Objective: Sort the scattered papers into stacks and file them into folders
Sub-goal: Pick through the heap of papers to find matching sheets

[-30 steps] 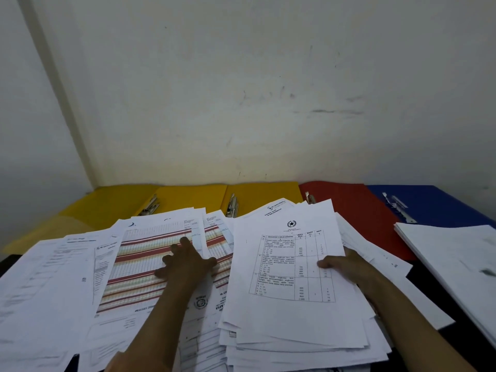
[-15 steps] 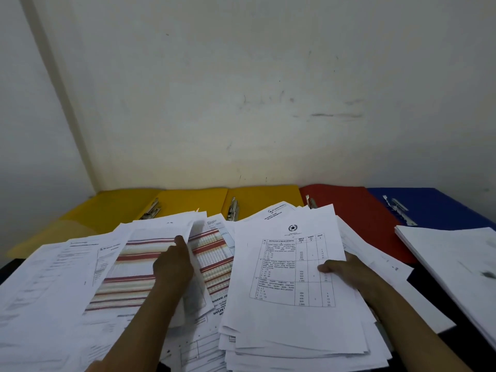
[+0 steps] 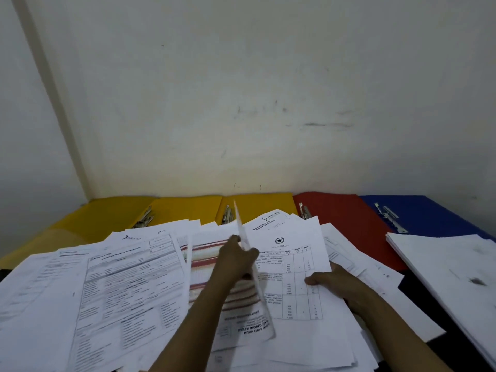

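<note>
1. Close to you, loose papers (image 3: pixel 128 285) cover the dark bench (image 3: pixel 418 280) in a messy spread. The near ones are cut off at the bottom edge, and their print is too blurry to read.
2. Your left hand (image 3: pixel 236 260) pinches a sheet (image 3: pixel 255 277) and holds it up on its edge. The raised sheet hides part of the striped page (image 3: pixel 209 264) and part of the table page (image 3: pixel 292 280) beside it.
3. Your right hand (image 3: pixel 328 281) rests on the table page with the fingers curled at its right edge. You cannot tell if it grips the page.
4. To your right, a neat white stack (image 3: pixel 451 269) runs off the edge of the picture.
5. Farther back, open folders lie in a row by the wall (image 3: pixel 268 89): yellow folders (image 3: pixel 188 210), a red folder (image 3: pixel 346 218) and a blue folder (image 3: pixel 429 213). Their metal clips show, with no pages in them. The papers cover their near edges.
</note>
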